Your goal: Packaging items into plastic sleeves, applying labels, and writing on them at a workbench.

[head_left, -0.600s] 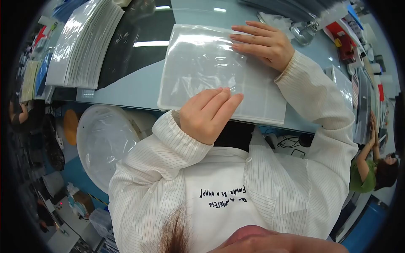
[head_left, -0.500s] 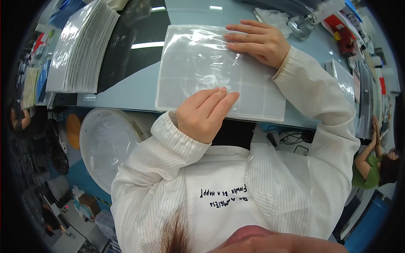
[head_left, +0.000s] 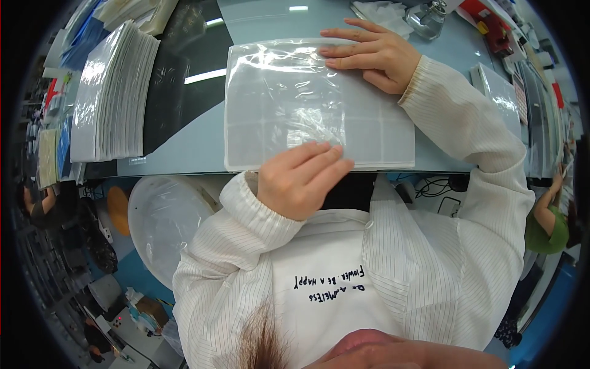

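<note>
A flat stack of translucent plastic sheets [head_left: 378,132] lies at the near edge of the table, with a clear, wrinkled, shiny film [head_left: 295,92] on top. Square grid lines show faintly through the upper layers. My left hand [head_left: 301,181] rests its outstretched fingertips on the film close to the stack's near edge, its palm hanging over that edge. At the far right part of the stack, my right hand [head_left: 381,58] lies with fingers spread, touching the top. Neither hand grips anything.
A tall pile of plastic-wrapped sheets [head_left: 114,92] stands at the left on a dark mat [head_left: 178,92]. Below the table edge is a large white bin [head_left: 163,221]. A glass bottle [head_left: 425,19] and crumpled white tissue [head_left: 384,17] sit at the back right. Another person in green [head_left: 549,227] works farther right.
My left hand has slid toward the stack's near edge. My right hand stays on the far right part, its fingers a little more spread. The whole view has turned slightly.
</note>
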{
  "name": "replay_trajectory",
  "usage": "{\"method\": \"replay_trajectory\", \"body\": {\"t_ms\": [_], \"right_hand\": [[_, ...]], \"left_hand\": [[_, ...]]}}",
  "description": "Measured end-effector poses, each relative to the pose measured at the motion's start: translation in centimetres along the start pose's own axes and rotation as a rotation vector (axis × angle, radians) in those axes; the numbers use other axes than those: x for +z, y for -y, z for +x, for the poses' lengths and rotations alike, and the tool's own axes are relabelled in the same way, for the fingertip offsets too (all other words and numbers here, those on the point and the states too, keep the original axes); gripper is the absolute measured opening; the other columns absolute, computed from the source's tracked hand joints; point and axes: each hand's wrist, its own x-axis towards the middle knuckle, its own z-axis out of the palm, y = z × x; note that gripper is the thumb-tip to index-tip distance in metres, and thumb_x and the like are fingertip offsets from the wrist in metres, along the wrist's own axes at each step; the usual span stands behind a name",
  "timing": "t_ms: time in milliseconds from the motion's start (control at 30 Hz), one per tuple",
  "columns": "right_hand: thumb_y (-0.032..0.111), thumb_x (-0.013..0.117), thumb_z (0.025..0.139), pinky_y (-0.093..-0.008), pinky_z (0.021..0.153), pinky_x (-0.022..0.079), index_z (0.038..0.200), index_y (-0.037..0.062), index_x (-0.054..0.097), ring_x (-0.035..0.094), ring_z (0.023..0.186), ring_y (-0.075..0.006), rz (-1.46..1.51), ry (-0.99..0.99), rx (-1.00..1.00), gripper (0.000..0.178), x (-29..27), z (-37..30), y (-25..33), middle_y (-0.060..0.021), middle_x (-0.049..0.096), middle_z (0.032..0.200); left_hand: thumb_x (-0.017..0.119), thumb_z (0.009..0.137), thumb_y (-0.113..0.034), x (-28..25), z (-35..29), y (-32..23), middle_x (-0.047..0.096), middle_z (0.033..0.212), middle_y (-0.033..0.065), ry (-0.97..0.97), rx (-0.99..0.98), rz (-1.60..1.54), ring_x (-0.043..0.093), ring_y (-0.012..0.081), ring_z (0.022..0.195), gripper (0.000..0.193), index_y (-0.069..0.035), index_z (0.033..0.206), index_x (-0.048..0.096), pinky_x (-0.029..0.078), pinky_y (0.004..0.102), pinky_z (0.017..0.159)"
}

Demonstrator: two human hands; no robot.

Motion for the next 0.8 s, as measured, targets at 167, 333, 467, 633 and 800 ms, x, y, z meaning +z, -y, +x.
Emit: {"method": "replay_trajectory", "body": {"t_ms": [167,333,467,633,800], "right_hand": [[0.025,0.065,0.079,-0.0497,0.106,0.026,0.105,0.0104,0.063,0.051,0.117,-0.0273,0.11,-0.544,-0.502,0.029,1.2,-0.9,-6.6,-0.0099,0.066,0.099],[0.027,0.054,0.086,-0.042,0.109,0.025,0.132,0.0107,0.042,0.035,0.129,-0.0277,0.178,-0.288,0.28,0.05,-0.8,4.5,2.5,-0.0094,0.043,0.136],[0.069,0.035,0.082,-0.0407,0.112,0.017,0.14,0.0126,0.028,0.024,0.135,-0.0239,0.133,-0.041,0.243,0.081,4.4,6.1,5.8,-0.0076,0.027,0.146],[0.071,0.034,0.081,-0.0423,0.113,0.01,0.142,0.0166,0.023,0.016,0.138,-0.0211,0.062,0.084,0.367,0.083,3.2,2.5,3.8,-0.0053,0.023,0.148],[0.066,0.037,0.084,-0.0423,0.113,0.01,0.143,0.0189,0.022,0.013,0.138,-0.0237,-0.055,0.202,0.546,0.077,1.5,-1.3,3.2,-0.0059,0.021,0.148]], "left_hand": [[0.064,0.071,-0.001,-5.0,0.7,0.5,0.067,0.085,0.0109,0.137,-0.277,-0.544,0.065,0.0249,0.082,0.019,-0.001,0.09,0.065,0.053,0.0312,0.072],[0.055,0.083,-0.011,-4.5,2.7,4.9,0.044,0.128,0.0246,0.186,-0.262,0.212,0.041,0.0385,0.122,0.044,0.002,0.125,0.046,0.036,0.0418,0.099],[0.042,0.089,-0.043,-2.0,1.0,6.0,0.023,0.143,0.0252,0.492,-0.281,0.337,0.016,0.0386,0.135,0.069,0.001,0.139,0.025,0.013,0.0524,0.107],[0.043,0.089,-0.045,-2.8,2.2,5.1,0.023,0.144,0.0221,0.528,-0.204,0.306,0.016,0.0406,0.135,0.06,-0.013,0.138,0.034,0.013,0.0538,0.107],[0.044,0.087,-0.047,-4.3,2.2,4.3,0.022,0.146,0.0163,0.564,-0.149,0.278,0.016,0.0423,0.134,0.053,-0.024,0.135,0.042,0.011,0.0568,0.106]]}}
